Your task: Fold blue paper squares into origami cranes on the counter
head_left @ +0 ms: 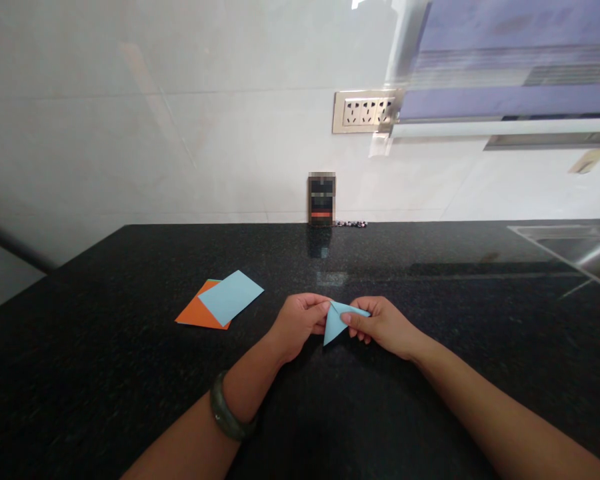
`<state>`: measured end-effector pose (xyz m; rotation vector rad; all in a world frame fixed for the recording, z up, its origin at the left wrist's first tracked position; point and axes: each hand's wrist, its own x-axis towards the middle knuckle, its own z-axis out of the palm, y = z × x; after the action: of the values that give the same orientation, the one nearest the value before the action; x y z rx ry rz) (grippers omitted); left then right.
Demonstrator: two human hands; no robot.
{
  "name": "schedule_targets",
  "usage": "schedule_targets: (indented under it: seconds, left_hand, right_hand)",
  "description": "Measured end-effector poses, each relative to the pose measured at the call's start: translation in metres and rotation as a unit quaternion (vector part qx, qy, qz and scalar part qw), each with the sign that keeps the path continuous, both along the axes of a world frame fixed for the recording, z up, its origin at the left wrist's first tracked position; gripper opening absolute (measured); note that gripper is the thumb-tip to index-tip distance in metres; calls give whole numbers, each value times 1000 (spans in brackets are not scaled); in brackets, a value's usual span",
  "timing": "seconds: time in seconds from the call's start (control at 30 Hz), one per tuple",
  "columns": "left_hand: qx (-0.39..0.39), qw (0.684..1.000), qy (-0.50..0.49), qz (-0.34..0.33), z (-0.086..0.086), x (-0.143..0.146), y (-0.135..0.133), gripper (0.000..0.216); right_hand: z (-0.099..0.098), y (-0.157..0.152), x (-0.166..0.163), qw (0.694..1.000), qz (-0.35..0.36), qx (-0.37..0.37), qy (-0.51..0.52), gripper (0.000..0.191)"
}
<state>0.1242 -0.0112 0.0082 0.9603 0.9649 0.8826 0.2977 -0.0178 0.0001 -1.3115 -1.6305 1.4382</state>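
Observation:
A light blue folded paper (335, 325) is held between my two hands, just above the dark countertop, with one pointed corner hanging down toward me. My left hand (303, 323) pinches its upper left edge between thumb and fingers. On the other side, my right hand (377, 323) grips the paper with the thumb lying on its front face and the fingers curled behind. To the left lie a flat light blue sheet (233, 297) and, partly beneath it, an orange sheet (200, 312).
A phone-like dark object (322, 200) leans upright against the wall, a beaded strap (351, 225) beside it. The black speckled countertop (130, 373) meets a metal sink (580, 243) at the right. A socket panel (363, 112) is on the wall.

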Motion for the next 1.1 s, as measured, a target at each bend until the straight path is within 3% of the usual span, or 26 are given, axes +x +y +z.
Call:
schedule_targets:
  seconds: [0.3,0.67,1.1]
  left_hand:
    - [38,998,41,16,-2,2,-1,26]
    - [53,996,58,32,0,4,-2,19]
    - [22,998,48,43,-2,5,-3,21]
  right_hand:
    - [2,-1,-6,1000,0,6,-22,26]
    - [5,-2,-9,999,-3,9,-39,24]
    - [4,-1,-9,998,-8,14,-53,20]
